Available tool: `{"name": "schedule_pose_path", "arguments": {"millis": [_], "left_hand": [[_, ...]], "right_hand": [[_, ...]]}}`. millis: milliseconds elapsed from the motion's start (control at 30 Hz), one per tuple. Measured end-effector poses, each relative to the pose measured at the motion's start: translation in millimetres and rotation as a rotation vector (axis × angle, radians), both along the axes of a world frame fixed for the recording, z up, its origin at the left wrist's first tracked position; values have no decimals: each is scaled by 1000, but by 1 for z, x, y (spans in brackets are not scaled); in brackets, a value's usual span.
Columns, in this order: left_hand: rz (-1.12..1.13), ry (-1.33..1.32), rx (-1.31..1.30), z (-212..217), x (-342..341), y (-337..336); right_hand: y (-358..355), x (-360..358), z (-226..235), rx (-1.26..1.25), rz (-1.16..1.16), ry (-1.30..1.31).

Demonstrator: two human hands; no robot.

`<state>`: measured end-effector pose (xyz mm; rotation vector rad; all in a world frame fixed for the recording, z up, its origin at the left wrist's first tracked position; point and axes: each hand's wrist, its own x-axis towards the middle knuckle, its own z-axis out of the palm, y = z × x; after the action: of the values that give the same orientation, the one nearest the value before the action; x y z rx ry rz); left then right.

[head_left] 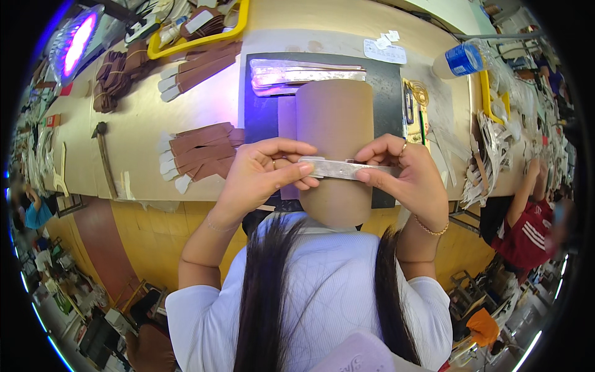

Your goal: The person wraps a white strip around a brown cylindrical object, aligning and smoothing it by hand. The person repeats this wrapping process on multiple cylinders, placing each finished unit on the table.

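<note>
One silvery strip [338, 169] spans between two closed pinches: left grip [260, 168] on its left end, right grip [411, 170] toward its right, over a tan cylinder [334, 118]. Beyond, silvery bars [304, 74] lie on the desk [322, 26]'s dark mat [388, 99].

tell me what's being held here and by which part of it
A silvery strip: the left hand pinches its left end, and the right hand grips it toward its right end.

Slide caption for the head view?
Left hand and right hand hold a flat silvery strip over a rounded tan form on a dark mat.
</note>
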<state>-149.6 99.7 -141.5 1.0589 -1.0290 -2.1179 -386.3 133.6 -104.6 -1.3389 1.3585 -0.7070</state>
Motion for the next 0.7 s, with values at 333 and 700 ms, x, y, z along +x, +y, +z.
{"name": "schedule_pose_path", "arguments": {"millis": [333, 700], "left_hand": [[56, 123, 45, -15, 0, -1], [75, 144, 68, -21, -3, -3]], "right_hand": [[1, 6, 4, 74, -60, -54], [7, 5, 0, 63, -73, 153]]}}
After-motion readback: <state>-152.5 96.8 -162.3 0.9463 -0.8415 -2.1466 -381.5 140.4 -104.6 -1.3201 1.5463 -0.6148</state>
